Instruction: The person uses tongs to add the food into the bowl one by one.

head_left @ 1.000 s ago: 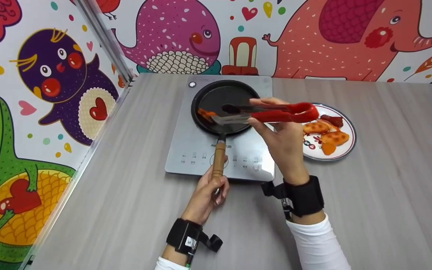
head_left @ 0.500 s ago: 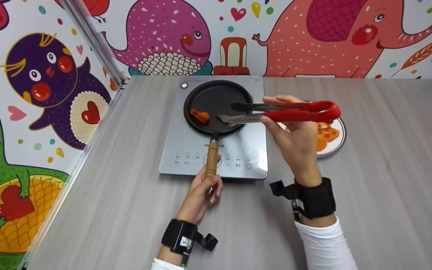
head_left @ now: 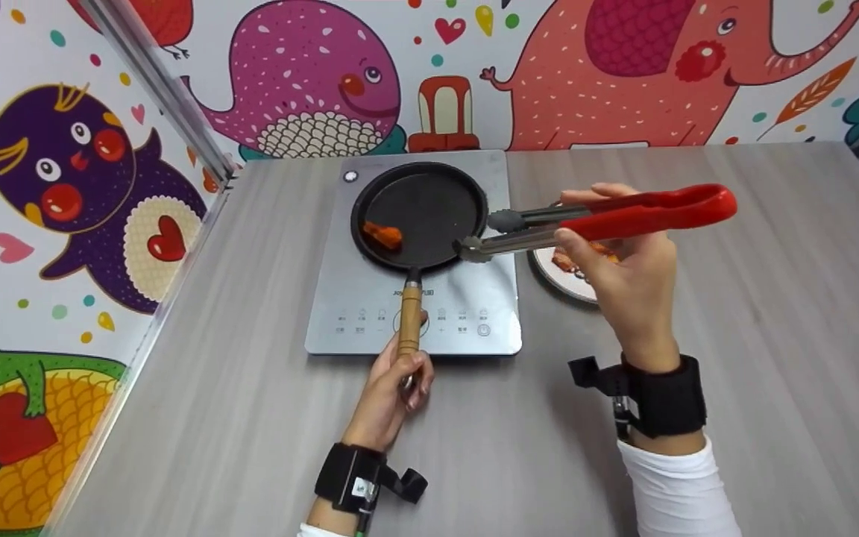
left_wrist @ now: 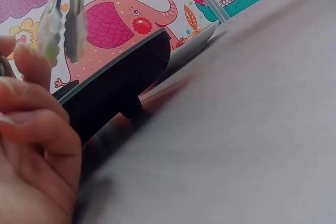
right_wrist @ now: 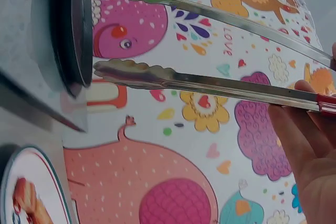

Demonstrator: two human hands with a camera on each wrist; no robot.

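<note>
My left hand (head_left: 397,377) grips the wooden handle of a black frying pan (head_left: 429,205), which sits on a silver induction cooktop (head_left: 467,298). An orange-brown piece of food (head_left: 382,235), perhaps a chicken drumstick, lies at the pan's left side. In my right hand (head_left: 634,283) are red-handled metal tongs (head_left: 646,212), pinched between thumb and fingers. Their tips are spread apart with nothing between them, over the pan's right edge in the head view. In the right wrist view the tong tips (right_wrist: 131,72) stand close to the pan's rim.
A white plate (head_left: 575,287) with cooked food (head_left: 565,261) stands right of the cooktop, partly hidden behind my right hand. The wood-grain table (head_left: 787,313) runs back to a wall with cartoon animals (head_left: 623,74). Another decorated wall (head_left: 57,224) rises on the left.
The tongs have let go of the orange-brown piece, which now lies in the pan. My right hand has moved right with the tongs, over the plate. My left hand keeps its grip.
</note>
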